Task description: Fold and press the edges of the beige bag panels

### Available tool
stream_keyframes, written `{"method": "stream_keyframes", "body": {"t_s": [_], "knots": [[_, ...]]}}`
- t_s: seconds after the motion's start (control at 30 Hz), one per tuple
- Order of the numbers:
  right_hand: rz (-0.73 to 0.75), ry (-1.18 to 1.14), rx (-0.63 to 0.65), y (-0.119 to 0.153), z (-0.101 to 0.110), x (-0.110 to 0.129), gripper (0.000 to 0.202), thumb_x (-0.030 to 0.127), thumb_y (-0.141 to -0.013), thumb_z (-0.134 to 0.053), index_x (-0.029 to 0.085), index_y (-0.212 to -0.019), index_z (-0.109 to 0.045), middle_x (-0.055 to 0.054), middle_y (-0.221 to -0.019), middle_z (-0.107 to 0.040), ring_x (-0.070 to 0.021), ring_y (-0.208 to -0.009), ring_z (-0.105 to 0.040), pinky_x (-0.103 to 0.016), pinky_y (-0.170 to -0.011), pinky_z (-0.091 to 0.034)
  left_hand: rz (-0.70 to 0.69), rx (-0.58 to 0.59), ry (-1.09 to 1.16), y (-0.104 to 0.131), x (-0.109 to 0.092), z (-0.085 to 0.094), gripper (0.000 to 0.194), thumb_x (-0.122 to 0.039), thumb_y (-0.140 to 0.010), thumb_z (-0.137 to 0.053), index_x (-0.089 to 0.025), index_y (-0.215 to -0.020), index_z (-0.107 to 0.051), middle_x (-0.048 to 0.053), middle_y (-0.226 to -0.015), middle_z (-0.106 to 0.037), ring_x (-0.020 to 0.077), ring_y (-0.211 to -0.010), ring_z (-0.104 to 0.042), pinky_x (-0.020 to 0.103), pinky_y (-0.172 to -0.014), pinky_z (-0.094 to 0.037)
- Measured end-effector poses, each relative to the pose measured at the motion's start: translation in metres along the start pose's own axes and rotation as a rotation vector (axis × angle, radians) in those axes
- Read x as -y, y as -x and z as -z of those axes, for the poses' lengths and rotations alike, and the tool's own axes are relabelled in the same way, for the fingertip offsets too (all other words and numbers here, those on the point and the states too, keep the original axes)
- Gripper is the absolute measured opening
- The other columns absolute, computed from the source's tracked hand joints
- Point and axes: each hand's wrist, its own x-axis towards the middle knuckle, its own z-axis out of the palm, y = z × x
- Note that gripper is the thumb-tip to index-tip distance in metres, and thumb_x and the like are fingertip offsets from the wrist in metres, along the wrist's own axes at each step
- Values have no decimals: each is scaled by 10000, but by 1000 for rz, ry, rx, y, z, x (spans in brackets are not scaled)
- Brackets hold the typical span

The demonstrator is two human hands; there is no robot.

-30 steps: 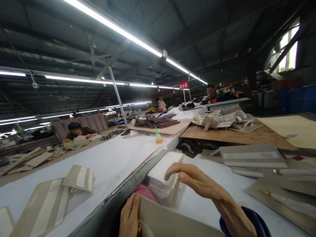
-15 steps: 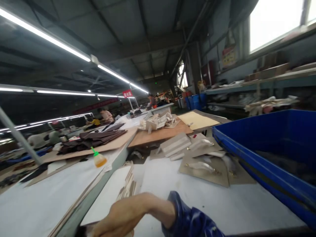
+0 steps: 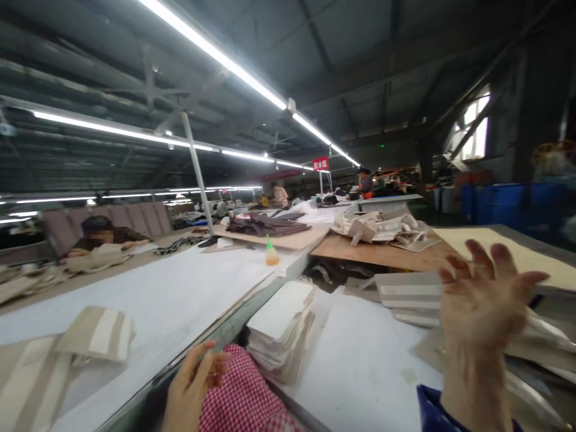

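Note:
My right hand (image 3: 483,297) is raised palm up at the right, its fingers spread and nothing in them. Behind and below it lie beige-and-white striped pieces (image 3: 407,291) on the white-covered table (image 3: 355,354). My left hand (image 3: 198,381) is low, left of the middle, with loosely bent fingers apart and no object visible in them. Beside it is red-and-white checked cloth (image 3: 245,390). A stack of white-topped flat pieces (image 3: 281,324) stands just beyond that cloth, apart from both hands.
Striped beige pieces (image 3: 96,333) lie on the left table. A bottle with a green nozzle (image 3: 271,252) stands near dark folded cloth (image 3: 265,223). A brown board (image 3: 373,255) bears a pale heap (image 3: 382,228). Another person (image 3: 101,237) leans over the far left table.
The view has swung left, bringing the left table further in and the blue bin out. My right arm has gone from the bottom middle to raised at the right. My left hand now shows.

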Motion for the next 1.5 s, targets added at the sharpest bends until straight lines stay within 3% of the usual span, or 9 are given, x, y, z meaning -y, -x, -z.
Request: {"method": "stream_keyframes", "body": {"t_s": [0.1,0.23,0.33,0.77,0.9,1.1,1.2,1.37,1.5], "knots": [[-123,32,248,28,-69,-29,438,482,-1059,-245,263,-1386,-436,-124,-1219,-643,-244,-905,-688,-376,-691,-561,71,138,86,10,11,-19,589,-553,-677,-798,-180,-1090,-605,51,-800,-789,197,-655,-679,296,-597,-551],[-77,134,731,105,-178,-42,315,428,-964,-614,155,-1120,-643,-57,-1033,-705,-188,-865,-697,-380,-772,-582,137,230,157,16,36,-38,469,-500,-734,-776,-181,-1031,-602,65,-850,-784,179,-638,-688,289,-576,-530],[-10,306,889,154,-216,-36,355,434,-926,-662,166,-1158,-638,-79,-1152,-664,-241,-1032,-651,-469,-891,-538,156,252,191,11,58,-40,404,-445,-801,-752,-154,-1033,-596,47,-848,-759,157,-646,-694,286,-594,-533],[128,368,964,178,-220,-27,228,230,-880,-447,211,-851,-673,-146,-882,-705,-357,-839,-645,-431,-636,-488,220,250,375,22,65,-40,105,-243,-948,-608,-143,-978,-597,-9,-798,-694,131,-657,-679,278,-627,-538],[-35,281,796,151,-211,-31,290,277,-905,-380,238,-904,-668,-99,-779,-741,-291,-683,-698,-374,-573,-506,205,235,428,19,61,-35,169,-276,-910,-653,-143,-994,-592,28,-892,-706,164,-758,-700,340,-722,-564],[-501,65,570,105,-175,-8,519,622,-849,-584,181,-1116,-648,-98,-930,-784,-290,-835,-749,-340,-685,-602,28,156,490,10,9,-13,894,-619,-624,-835,-195,-1335,-499,172,-1368,-592,326,-1247,-591,402,-1017,-492],[-699,-136,605,100,-172,6,652,653,-746,-680,141,-1148,-646,-148,-1035,-770,-347,-926,-738,-430,-800,-610,-47,200,433,10,-20,3,672,-530,-732,-782,-178,-1272,-593,142,-1235,-702,331,-1129,-665,419,-941,-535],[92,219,373,114,-187,25,648,551,-896,-583,134,-1386,-511,-249,-1472,-488,-445,-1301,-516,-620,-997,-464,-120,138,138,37,-41,9,268,-334,-838,-681,-159,-1026,-758,92,-969,-788,304,-972,-696,374,-839,-554],[436,43,663,131,-192,44,300,460,-990,-488,247,-1110,-662,-76,-961,-757,-235,-833,-742,-315,-700,-600,-184,199,-65,56,-46,-3,79,-209,-779,-703,-206,-770,-782,36,-731,-759,227,-733,-688,298,-692,-537]]}}
